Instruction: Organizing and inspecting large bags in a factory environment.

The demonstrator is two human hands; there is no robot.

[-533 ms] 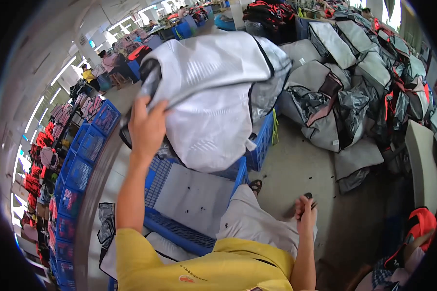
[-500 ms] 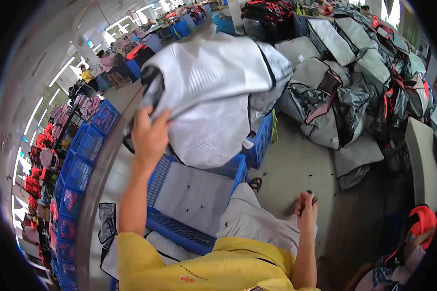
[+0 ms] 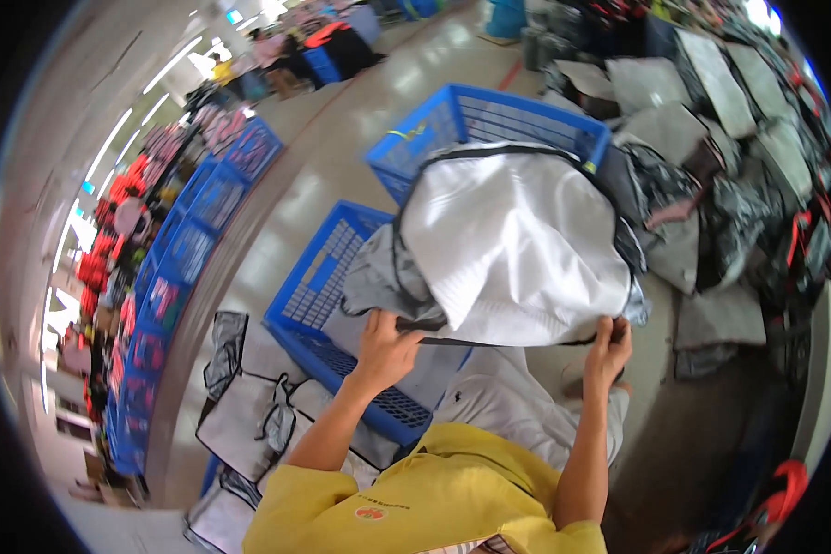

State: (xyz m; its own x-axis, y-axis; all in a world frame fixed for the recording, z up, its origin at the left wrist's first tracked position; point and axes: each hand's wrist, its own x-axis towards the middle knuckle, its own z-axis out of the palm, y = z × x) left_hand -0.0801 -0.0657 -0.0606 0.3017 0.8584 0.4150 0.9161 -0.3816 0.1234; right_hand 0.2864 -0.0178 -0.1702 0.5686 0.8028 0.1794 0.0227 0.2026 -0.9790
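A sewn bag piece, white with black edging and grey silvery material at its sides, is spread in front of me. My left hand is closed on its near left edge, with the fingers under a grey fold. At the near right corner my right hand pinches the black edging. A small dark thing shows at the right fingertips, too small to name. Beneath the piece stands a blue plastic crate with a pale flat sheet in its bottom, partly hidden.
Another blue crate stands beyond the piece. Grey and silver bag pieces are heaped on the floor at right. More pieces lie at my left. Blue crates line the left side, and a pale board stands far right.
The bag piece has come down and toward the right, spread out flatter. My right hand has risen from beside my leg and taken its near edge. My view has shifted.
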